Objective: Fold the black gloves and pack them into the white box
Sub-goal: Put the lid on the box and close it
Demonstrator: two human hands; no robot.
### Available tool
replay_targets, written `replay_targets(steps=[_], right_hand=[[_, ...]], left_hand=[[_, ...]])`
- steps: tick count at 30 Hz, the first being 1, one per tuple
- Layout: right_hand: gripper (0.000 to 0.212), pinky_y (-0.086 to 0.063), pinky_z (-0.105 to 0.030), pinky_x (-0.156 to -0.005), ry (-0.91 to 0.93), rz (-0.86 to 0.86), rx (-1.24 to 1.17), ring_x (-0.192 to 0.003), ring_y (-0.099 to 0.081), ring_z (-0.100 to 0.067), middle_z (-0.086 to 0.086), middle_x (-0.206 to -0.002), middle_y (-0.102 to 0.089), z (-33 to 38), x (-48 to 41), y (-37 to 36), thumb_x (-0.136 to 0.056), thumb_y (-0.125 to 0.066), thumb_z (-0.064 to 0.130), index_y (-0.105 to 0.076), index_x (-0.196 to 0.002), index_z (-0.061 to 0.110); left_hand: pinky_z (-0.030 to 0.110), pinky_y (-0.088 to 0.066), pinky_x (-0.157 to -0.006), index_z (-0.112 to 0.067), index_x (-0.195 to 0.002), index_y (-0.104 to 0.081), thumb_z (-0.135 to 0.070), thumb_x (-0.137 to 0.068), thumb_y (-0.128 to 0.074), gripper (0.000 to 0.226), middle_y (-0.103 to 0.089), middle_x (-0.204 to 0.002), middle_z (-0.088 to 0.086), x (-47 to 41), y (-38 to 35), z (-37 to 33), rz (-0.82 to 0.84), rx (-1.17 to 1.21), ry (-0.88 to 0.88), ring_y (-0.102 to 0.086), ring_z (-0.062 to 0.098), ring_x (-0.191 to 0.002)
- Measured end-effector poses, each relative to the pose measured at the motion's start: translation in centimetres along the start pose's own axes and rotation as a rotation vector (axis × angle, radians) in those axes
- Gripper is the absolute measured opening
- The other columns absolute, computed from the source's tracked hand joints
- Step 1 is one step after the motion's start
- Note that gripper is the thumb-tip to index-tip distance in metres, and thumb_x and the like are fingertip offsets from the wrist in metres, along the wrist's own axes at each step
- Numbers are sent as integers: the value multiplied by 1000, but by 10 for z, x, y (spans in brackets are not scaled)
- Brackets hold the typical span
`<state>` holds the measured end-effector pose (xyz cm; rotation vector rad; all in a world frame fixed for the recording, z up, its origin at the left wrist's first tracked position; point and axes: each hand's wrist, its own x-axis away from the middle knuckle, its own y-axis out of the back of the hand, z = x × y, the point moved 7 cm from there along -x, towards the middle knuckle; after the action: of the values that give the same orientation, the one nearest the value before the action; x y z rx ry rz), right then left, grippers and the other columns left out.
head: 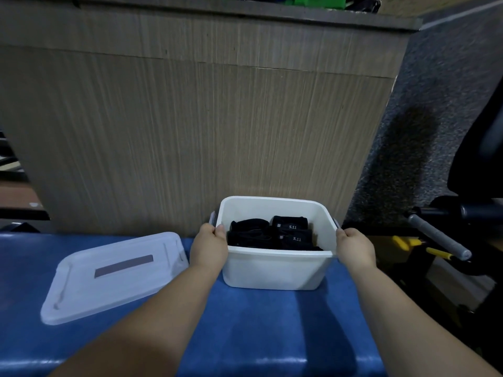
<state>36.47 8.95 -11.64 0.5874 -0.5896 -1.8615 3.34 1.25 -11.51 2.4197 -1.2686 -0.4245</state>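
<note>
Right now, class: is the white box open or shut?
Open. The lid lies flat on the blue surface beside the white box, and folded black gloves show inside the box.

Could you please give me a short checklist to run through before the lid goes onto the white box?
1. Black gloves folded and inside the white box: ok.
2. Gloves sit below the box's rim, nothing sticking up: ok.
3. Left hand grips the box's left rim: ok.
4. Right hand grips the box's right rim: ok.
5. Lid lies flat on the blue surface, left of the box and apart from it: ok.
6. No gloves left outside the box: none on the visible surface; beyond the frame, cannot tell.
</note>
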Motion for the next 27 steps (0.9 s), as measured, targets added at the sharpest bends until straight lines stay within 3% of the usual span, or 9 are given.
replay_targets(steps=[8,12,15,18,21,23,27], right_hand=[[36,-36,-30,-54,3,8,25,-70,-55,-28,-14,-78,-60,1,-1,0,-100,-37,33,-57,-84,8],[36,-53,-42,-72,-6,1,24,-80,-59,-32,-14,-85,-61,2,-1,0,-99,-37,35,-59,-90,8],[36,-54,-49,-80,-24,9,21,-83,-58,-31,-12,-89,-61,2,-1,-1,-99,-37,37,-60,-95,11],[37,-55,-47,-78,-42,15,39,-82,-58,-30,-12,-90,-61,4,0,0,-99,-36,39,-61,-100,11],[40,-44,-35,-61,-68,22,86,-77,-55,-27,-11,-91,-60,5,3,4,-99,-36,40,-59,-108,9],[37,-38,-33,-61,-89,-19,69,-80,-52,-26,-10,-96,-58,5,7,9,-97,-41,41,-54,-114,10],[33,-44,-39,-76,-5,-216,-1,-100,-54,-33,-12,-111,-59,26,25,21,-93,-51,41,-55,-111,14]], left_hand=[[27,-29,-50,-8,-92,-45,-32,-102,-37,28,-47,-73,0,1,2,3,-12,-12,9,-43,10,-63],[27,-28,-49,-6,-90,-45,-32,-102,-38,29,-47,-72,0,2,3,1,-17,-9,0,-42,10,-62],[27,-28,-49,-6,-90,-46,-33,-101,-39,30,-48,-71,1,3,3,2,-10,5,3,-43,11,-61],[27,-30,-51,-5,-89,-47,-34,-100,-41,31,-49,-71,1,1,4,4,9,3,-1,-44,12,-61],[27,-31,-51,-6,-90,-49,-38,-99,-43,33,-51,-72,1,-1,6,6,31,-41,-6,-46,12,-63],[27,-31,-52,-9,-88,-50,-39,-98,-43,33,-52,-72,0,-3,10,7,33,-79,-21,-46,11,-63],[30,-34,-59,-12,-86,-50,-39,-98,-44,29,-54,-71,-2,-6,26,11,6,-53,-38,-50,16,-67]])
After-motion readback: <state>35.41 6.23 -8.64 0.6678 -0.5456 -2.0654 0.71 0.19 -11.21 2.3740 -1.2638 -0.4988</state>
